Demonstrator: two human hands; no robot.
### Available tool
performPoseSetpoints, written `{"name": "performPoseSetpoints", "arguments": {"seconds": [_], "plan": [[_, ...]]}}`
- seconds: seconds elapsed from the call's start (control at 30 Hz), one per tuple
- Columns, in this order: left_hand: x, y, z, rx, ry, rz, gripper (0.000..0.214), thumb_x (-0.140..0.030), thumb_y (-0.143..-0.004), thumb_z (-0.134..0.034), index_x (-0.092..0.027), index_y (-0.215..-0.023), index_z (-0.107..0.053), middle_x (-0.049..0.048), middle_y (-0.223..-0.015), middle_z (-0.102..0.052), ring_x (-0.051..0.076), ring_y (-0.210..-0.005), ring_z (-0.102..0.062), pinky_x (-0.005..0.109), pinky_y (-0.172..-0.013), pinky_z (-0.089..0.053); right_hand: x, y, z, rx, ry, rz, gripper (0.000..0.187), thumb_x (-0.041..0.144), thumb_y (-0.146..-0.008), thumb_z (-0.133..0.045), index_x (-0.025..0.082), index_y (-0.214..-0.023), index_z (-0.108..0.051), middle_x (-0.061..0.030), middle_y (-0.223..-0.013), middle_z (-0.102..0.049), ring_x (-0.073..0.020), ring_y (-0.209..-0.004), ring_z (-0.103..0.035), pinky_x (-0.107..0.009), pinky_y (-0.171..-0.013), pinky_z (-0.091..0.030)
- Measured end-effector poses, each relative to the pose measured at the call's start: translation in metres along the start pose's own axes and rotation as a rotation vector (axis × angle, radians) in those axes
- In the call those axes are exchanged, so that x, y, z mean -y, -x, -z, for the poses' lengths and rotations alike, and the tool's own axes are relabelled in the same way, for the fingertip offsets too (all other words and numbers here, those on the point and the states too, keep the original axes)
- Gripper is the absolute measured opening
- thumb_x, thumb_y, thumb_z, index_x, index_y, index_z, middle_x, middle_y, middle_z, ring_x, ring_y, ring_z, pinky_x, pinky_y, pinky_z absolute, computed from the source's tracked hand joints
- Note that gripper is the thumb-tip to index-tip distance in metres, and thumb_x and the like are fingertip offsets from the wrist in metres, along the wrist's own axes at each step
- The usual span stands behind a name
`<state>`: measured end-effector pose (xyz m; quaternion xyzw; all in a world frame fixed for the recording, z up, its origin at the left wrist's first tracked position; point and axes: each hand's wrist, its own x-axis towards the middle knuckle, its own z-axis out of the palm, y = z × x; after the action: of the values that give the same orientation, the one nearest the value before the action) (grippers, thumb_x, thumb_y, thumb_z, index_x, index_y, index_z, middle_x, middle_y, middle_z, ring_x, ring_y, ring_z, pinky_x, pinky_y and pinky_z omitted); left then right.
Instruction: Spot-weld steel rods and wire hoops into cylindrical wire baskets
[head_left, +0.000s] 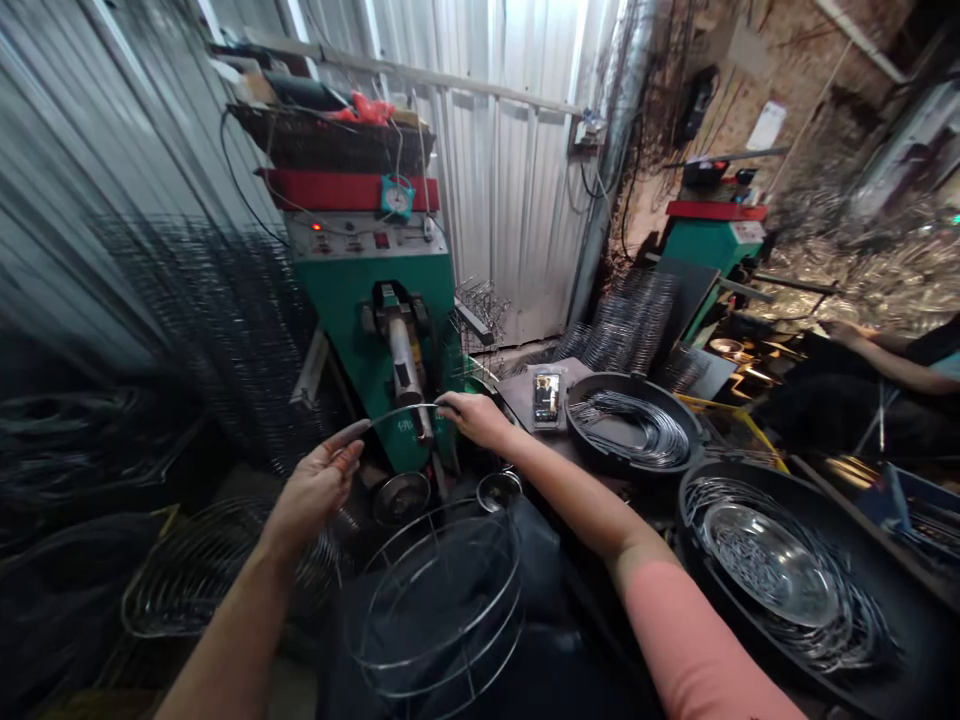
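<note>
My left hand [319, 485] and my right hand [472, 415] each pinch one end of a thin curved metal wire [401, 410]. The wire arcs across the front of the green welding machine [367, 300], right by its vertical electrode arm [405, 365]. Below my hands a round wire basket frame [439, 610] rests on my lap. Both hands are closed on the wire ends.
A black pan of curved wires [637, 425] and a phone [546, 397] lie to the right. A larger black tub [795, 580] holds a steel bowl. Stacked wire frames [210, 560] lie lower left. Another person's arm [885, 350] works at far right.
</note>
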<state>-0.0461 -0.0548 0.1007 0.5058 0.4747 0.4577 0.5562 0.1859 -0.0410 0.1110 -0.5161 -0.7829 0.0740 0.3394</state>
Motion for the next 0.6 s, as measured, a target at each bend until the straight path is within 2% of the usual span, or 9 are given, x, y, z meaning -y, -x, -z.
{"name": "performPoseSetpoints", "arguments": {"seconds": [0.13,0.2,0.27,0.33,0.4,0.5,0.53,0.6], "plan": [[0.039,-0.014,0.004,0.024,0.027,0.261,0.050,-0.028,-0.070,-0.062,-0.022,-0.119,-0.052,-0.0097,-0.046,-0.034,0.002,-0.030,-0.020,0.012,-0.030,-0.013,-0.030,0.014,-0.038,0.165,0.055,-0.138,0.025,0.032,-0.089,-0.046,0.026,-0.110,-0.059,-0.0006,-0.091,-0.068,-0.0141,-0.084,-0.063,-0.020,-0.070,-0.042],[0.064,-0.016,0.006,0.030,0.010,0.324,0.046,-0.027,-0.071,-0.062,-0.021,-0.115,-0.054,-0.0092,-0.047,-0.035,0.001,-0.030,-0.021,0.011,-0.031,-0.012,-0.042,0.026,-0.060,0.241,0.031,-0.182,0.026,0.032,-0.089,-0.045,0.027,-0.111,-0.059,0.0001,-0.090,-0.069,-0.0145,-0.083,-0.063,-0.020,-0.068,-0.043],[0.085,-0.017,0.008,0.024,-0.031,0.326,0.045,-0.029,-0.070,-0.063,-0.022,-0.113,-0.055,-0.0082,-0.048,-0.037,0.002,-0.030,-0.022,0.012,-0.031,-0.012,-0.050,0.033,-0.077,0.283,0.009,-0.211,0.027,0.033,-0.089,-0.045,0.028,-0.110,-0.060,0.0002,-0.090,-0.069,-0.0152,-0.083,-0.063,-0.021,-0.068,-0.043],[0.097,-0.019,0.010,0.017,-0.111,0.256,0.045,-0.033,-0.069,-0.063,-0.022,-0.112,-0.057,-0.0070,-0.049,-0.041,0.004,-0.031,-0.027,0.014,-0.032,-0.016,-0.055,0.037,-0.086,0.296,-0.001,-0.225,0.027,0.033,-0.088,-0.045,0.028,-0.111,-0.060,-0.0002,-0.091,-0.069,-0.0157,-0.084,-0.063,-0.022,-0.069,-0.044],[0.102,-0.023,0.012,0.007,-0.246,0.101,0.040,-0.037,-0.067,-0.064,-0.021,-0.104,-0.063,-0.0032,-0.052,-0.049,0.009,-0.038,-0.040,0.018,-0.035,-0.027,-0.057,0.037,-0.090,0.297,-0.001,-0.235,0.028,0.033,-0.088,-0.046,0.027,-0.111,-0.060,-0.0007,-0.091,-0.069,-0.0155,-0.083,-0.063,-0.022,-0.070,-0.044],[0.102,-0.033,0.013,-0.033,-0.523,-0.165,0.027,-0.040,-0.063,-0.066,-0.023,-0.084,-0.069,0.0047,-0.074,-0.066,0.020,-0.071,-0.059,0.027,-0.059,-0.045,-0.055,0.038,-0.091,0.310,0.043,-0.221,0.028,0.033,-0.088,-0.045,0.028,-0.112,-0.059,-0.0004,-0.093,-0.068,-0.0150,-0.084,-0.063,-0.021,-0.070,-0.044],[0.102,-0.036,0.013,-0.039,-0.602,-0.223,0.025,-0.041,-0.063,-0.065,-0.024,-0.081,-0.070,0.0055,-0.080,-0.068,0.023,-0.080,-0.060,0.030,-0.069,-0.045,-0.054,0.039,-0.090,0.321,0.081,-0.202,0.028,0.033,-0.089,-0.044,0.029,-0.112,-0.058,-0.0006,-0.094,-0.068,-0.0150,-0.086,-0.063,-0.021,-0.071,-0.044],[0.102,-0.041,0.012,-0.019,-0.692,-0.295,0.023,-0.041,-0.066,-0.063,-0.027,-0.082,-0.070,0.0050,-0.085,-0.069,0.025,-0.084,-0.060,0.033,-0.078,-0.043,-0.051,0.041,-0.089,0.353,0.191,-0.151,0.029,0.032,-0.090,-0.041,0.029,-0.116,-0.054,-0.0023,-0.099,-0.067,-0.0160,-0.088,-0.063,-0.023,-0.072,-0.045]]}}
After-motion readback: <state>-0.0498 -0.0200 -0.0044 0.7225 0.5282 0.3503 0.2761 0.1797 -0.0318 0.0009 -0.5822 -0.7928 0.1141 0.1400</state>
